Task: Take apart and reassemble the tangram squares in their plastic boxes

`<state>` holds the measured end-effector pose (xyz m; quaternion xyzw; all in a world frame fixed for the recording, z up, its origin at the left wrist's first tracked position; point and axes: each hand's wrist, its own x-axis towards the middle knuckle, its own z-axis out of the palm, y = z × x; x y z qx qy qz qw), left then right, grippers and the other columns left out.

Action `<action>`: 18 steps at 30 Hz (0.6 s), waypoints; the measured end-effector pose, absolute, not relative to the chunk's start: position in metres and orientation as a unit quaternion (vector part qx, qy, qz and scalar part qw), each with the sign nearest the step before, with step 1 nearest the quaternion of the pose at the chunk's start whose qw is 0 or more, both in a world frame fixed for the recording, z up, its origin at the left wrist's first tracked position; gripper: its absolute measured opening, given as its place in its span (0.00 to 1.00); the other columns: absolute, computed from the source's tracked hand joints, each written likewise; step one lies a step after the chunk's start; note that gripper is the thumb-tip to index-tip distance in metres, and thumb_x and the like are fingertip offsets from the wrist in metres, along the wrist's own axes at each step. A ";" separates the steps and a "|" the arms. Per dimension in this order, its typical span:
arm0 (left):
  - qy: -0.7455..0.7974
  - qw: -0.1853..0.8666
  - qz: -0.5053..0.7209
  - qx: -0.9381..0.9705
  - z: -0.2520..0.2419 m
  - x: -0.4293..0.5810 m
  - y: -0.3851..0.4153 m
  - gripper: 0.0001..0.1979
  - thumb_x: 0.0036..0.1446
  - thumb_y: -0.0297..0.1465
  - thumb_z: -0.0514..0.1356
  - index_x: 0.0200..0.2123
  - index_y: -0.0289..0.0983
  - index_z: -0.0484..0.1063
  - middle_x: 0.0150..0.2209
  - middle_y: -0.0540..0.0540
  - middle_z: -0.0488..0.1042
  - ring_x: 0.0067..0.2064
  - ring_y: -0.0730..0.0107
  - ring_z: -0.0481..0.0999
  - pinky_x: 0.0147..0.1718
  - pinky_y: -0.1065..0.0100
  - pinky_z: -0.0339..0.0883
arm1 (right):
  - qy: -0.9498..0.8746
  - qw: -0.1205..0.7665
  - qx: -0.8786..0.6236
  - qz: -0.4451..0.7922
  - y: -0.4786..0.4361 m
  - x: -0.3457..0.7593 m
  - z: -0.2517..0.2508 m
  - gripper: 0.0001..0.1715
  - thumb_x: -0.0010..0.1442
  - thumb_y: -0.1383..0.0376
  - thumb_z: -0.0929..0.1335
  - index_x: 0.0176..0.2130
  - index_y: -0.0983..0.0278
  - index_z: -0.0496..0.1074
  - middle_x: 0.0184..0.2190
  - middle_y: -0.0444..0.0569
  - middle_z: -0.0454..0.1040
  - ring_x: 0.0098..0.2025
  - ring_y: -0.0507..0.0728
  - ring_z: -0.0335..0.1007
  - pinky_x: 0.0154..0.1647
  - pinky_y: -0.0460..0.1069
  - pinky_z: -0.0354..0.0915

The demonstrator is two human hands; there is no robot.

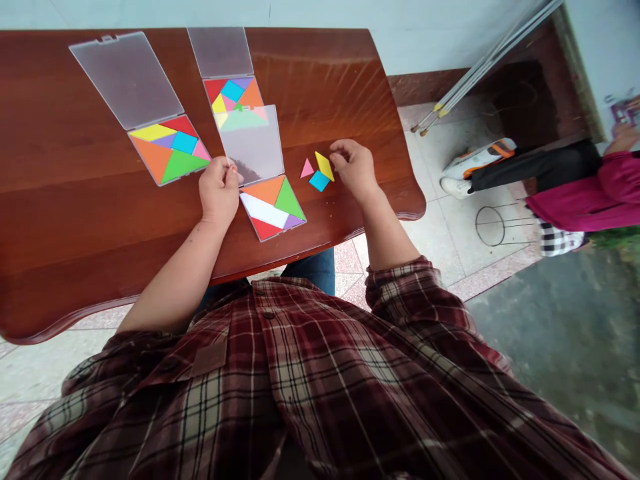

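My left hand (219,192) is closed in a pinch at the lower left edge of a clear lid (253,152). That lid is hinged to the nearest tangram case (271,208), which holds orange, green, purple and red pieces around a bare white area. To its right, three loose pieces lie on the table: a pink triangle (307,169), a blue square (319,181) and a yellow parallelogram (325,167). Beside the yellow parallelogram is my right hand (356,165), its thumb and index finger bent and slightly apart, close to or touching the piece's edge.
Two more opened tangram cases with colourful pieces stand on the wooden table (60,167): one at left (170,150), one farther back (233,100), partly under the clear lid. At right are a seated person (575,187), crutches (475,73) and a wire stand (493,225).
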<state>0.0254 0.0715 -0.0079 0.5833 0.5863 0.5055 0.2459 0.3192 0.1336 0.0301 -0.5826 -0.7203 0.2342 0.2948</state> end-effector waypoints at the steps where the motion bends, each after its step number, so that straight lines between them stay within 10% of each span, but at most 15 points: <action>1: 0.594 0.234 0.508 0.578 -0.008 0.026 0.072 0.12 0.65 0.42 0.51 0.40 0.42 0.68 0.29 0.51 0.75 0.33 0.71 0.76 0.37 0.67 0.72 | -0.728 0.298 -0.573 0.229 0.124 0.311 0.034 0.16 0.62 0.57 0.63 0.43 0.63 0.72 0.35 0.48 0.72 0.41 0.57 0.69 0.44 0.54 0.67; 18: 0.594 0.215 0.516 0.578 -0.012 0.025 0.071 0.11 0.64 0.41 0.52 0.37 0.40 0.67 0.29 0.50 0.74 0.31 0.71 0.75 0.37 0.65 0.72 | -0.831 -0.041 -0.550 0.071 0.041 0.228 0.063 0.21 0.63 0.60 0.62 0.50 0.72 0.68 0.48 0.64 0.71 0.48 0.65 0.67 0.46 0.55 0.62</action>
